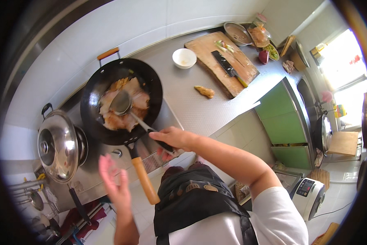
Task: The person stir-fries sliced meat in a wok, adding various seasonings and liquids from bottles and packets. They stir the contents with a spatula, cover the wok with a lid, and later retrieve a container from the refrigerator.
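My right hand point(171, 139) grips the black handle of a metal cooking ladle point(121, 102). The ladle's bowl rests over pale and browned meat slices point(138, 95) in a black wok point(152, 76). Yellowish pieces, perhaps ginger, lie at the meat's upper edge. The wok sits on the stove, its wooden handle point(145, 180) pointing towards me. My left hand point(113, 177), slightly blurred, hangs left of that handle with its fingers apart and nothing in it. Near its fingertips is a stove knob point(117, 152).
A lidded steel pan point(59, 144) stands left of the wok. On the counter are a white bowl point(184, 58), a ginger root point(205, 91) and a wooden cutting board point(201, 46) bearing a cleaver point(224, 63). Behind are a metal basin point(237, 33) and a red onion point(263, 57).
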A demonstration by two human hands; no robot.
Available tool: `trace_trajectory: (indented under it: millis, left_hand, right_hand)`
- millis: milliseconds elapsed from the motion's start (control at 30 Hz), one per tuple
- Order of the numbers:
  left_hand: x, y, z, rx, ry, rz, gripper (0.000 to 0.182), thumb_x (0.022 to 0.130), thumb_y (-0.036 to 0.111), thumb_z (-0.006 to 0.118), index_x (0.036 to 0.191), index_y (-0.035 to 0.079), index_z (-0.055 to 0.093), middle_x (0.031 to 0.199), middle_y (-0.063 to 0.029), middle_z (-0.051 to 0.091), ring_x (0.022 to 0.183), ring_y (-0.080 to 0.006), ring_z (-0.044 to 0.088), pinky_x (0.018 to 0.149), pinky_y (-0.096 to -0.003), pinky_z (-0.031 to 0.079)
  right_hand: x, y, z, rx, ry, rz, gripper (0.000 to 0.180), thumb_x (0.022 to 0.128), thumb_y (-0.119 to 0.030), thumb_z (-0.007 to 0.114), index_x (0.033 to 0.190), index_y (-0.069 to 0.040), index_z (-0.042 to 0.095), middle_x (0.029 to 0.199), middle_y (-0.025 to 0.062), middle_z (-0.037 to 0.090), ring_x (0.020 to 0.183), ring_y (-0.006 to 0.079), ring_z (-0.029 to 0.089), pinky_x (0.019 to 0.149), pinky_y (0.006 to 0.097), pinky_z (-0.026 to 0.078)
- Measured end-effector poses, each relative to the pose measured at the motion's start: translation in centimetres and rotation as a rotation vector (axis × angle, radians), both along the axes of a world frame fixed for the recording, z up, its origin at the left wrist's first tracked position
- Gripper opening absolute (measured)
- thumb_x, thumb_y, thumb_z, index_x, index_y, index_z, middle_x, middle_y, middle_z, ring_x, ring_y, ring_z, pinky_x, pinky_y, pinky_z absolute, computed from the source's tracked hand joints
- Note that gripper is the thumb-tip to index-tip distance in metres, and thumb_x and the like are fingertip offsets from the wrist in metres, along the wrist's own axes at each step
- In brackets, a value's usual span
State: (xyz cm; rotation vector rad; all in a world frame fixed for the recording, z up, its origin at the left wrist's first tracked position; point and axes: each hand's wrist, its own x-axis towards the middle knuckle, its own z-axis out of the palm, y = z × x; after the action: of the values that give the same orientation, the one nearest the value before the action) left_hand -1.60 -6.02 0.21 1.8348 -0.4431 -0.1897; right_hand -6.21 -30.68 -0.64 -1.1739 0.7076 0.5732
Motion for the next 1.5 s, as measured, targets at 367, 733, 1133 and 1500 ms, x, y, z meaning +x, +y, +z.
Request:
trace_trajectory:
  millis: [367,733,1133,1500]
  left_hand:
    - [9.7,-40.6,-4.6,-0.262,0.87,-0.281,0.059,0.077,0.022,0.074,0.127,0.005,0.046,0.104,-0.0112,0.054,0.092,-0.0228,0.053,0.089,-0.0406,0.046]
    - [19.6,-47.4,-26.4,-0.493,1.218,0.259,0.036,0.084,0.003,0.049,0.119,-0.003,0.05,0.12,-0.0201,0.052,0.113,-0.0375,0.05,0.09,-0.0517,0.053]
    - [5.0,-58.9,-12.0,-0.447,0.738,-0.241,0.051,0.079,0.009,0.062,0.127,0.005,0.047,0.122,-0.0145,0.053,0.109,-0.0298,0.054,0.088,-0.0402,0.053]
    - [-37.4,-93.8,-9.2,-0.048,1.377,-1.156,0.07,0.072,0.006,0.065,0.137,0.009,0.038,0.133,-0.0126,0.048,0.123,-0.0314,0.046,0.103,-0.0507,0.041]
  right_hand:
    - [-21.2,-14.2,-5.2,-0.201,-0.045,-0.206,0.051,0.096,-0.041,0.049,0.125,0.0,0.052,0.096,0.015,0.065,0.074,0.0209,0.066,0.061,0.031,0.055]
    - [-64.8,-22.3,-6.3,-0.469,0.463,-1.406,0.028,0.095,-0.019,0.051,0.113,0.001,0.056,0.076,0.0093,0.062,0.055,0.0141,0.059,0.049,0.0282,0.052]
    - [-68.1,-35.1,-12.2,-0.578,0.604,-1.086,0.034,0.087,-0.024,0.057,0.11,0.001,0.06,0.09,0.0176,0.068,0.08,0.0235,0.069,0.068,0.0347,0.055]
    - [-78.2,-58.1,-10.0,-1.224,0.621,-0.841,0.031,0.085,-0.026,0.059,0.101,0.001,0.061,0.098,0.023,0.064,0.098,0.039,0.059,0.085,0.046,0.047]
